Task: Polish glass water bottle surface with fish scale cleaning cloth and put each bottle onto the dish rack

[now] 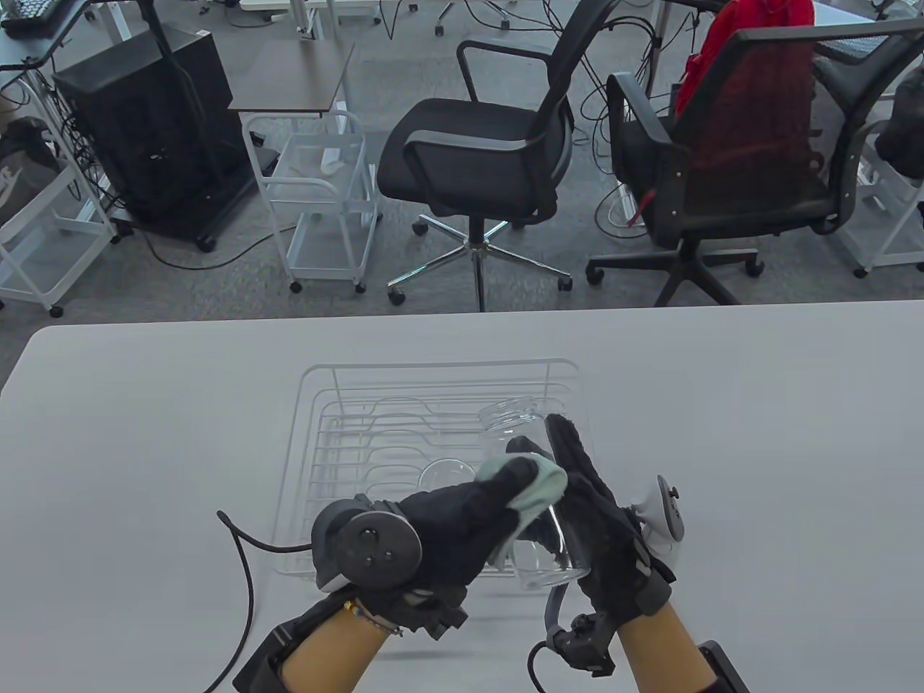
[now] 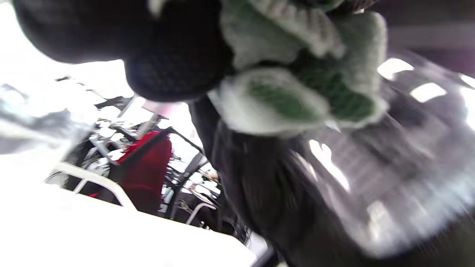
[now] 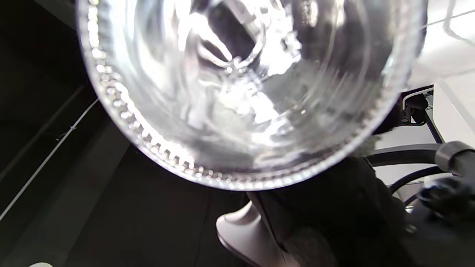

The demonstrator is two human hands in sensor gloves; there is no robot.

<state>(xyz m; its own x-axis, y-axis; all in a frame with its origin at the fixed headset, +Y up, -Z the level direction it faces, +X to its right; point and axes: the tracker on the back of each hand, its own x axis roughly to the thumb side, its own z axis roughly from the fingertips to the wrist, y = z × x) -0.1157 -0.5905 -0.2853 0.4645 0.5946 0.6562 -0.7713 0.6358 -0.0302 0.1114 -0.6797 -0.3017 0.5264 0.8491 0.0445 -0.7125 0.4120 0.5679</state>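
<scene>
A clear glass bottle (image 1: 538, 556) is held tilted above the front right of the white wire dish rack (image 1: 317, 433), its base toward me. My right hand (image 1: 585, 498) grips it along its right side. My left hand (image 1: 523, 473) pinches a pale green cleaning cloth (image 1: 545, 491) and presses it on the bottle's upper side. In the left wrist view the bunched cloth (image 2: 297, 96) lies on the blurred glass (image 2: 400, 159) under my dark fingers (image 2: 178, 63). The right wrist view looks straight into the bottle's round base (image 3: 252, 92).
A small round glass piece (image 1: 440, 473) lies inside the rack. A black cable (image 1: 245, 570) trails over the grey table (image 1: 144, 447) by my left wrist. Two office chairs (image 1: 476, 151) and a white trolley (image 1: 317, 195) stand beyond the far edge.
</scene>
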